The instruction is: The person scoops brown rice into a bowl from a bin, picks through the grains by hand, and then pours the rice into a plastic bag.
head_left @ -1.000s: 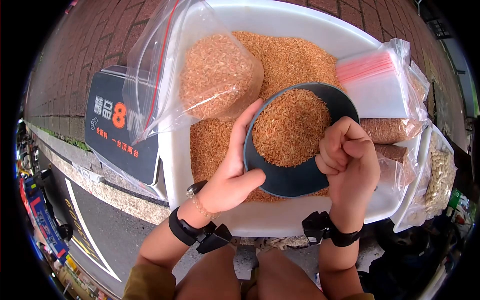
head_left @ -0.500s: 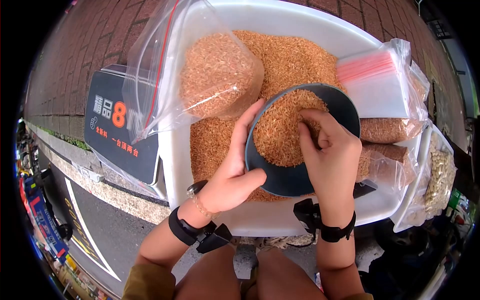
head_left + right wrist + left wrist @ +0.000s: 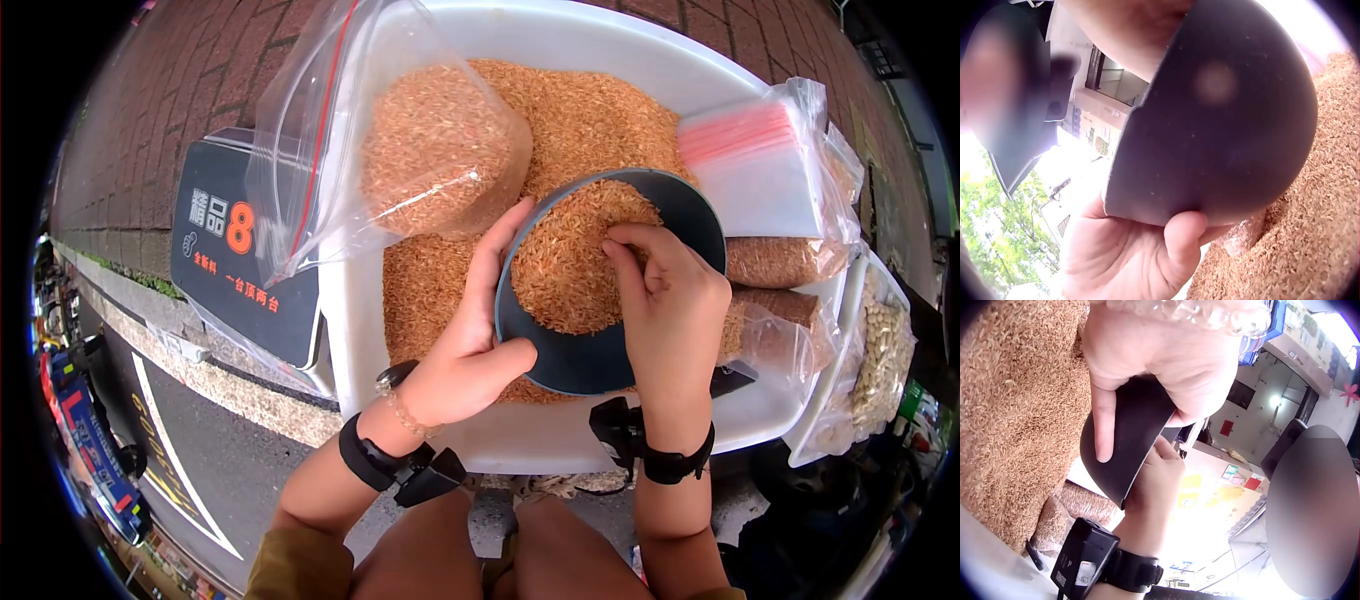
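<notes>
My left hand [image 3: 470, 345] holds a dark bowl [image 3: 580, 365] by its left side, the thumb at the near rim. One finger lies along the bowl's outer wall [image 3: 1129, 437] in the left wrist view. Reddish-brown rice [image 3: 565, 265] fills much of the bowl, which sits over a large bed of the same rice [image 3: 590, 115]. Over the bowl's right side, my right hand [image 3: 675, 310] has thumb and forefinger tips pinched together at the surface of the rice. From the right wrist view, the bowl's underside [image 3: 1216, 125] hides those fingertips.
A white tub [image 3: 590, 435] contains the rice bed. An open zip bag of rice [image 3: 440, 150] stands at its far left. On the right lie flat zip bags [image 3: 750, 165] and filled rice bags [image 3: 785, 262]. Left of the tub is a black-topped box [image 3: 245, 250].
My right hand, raised with curled fingers at the bowl's right rim, came down to the rice, and its fingertips have closed together there. My left hand keeps its hold on the bowl.
</notes>
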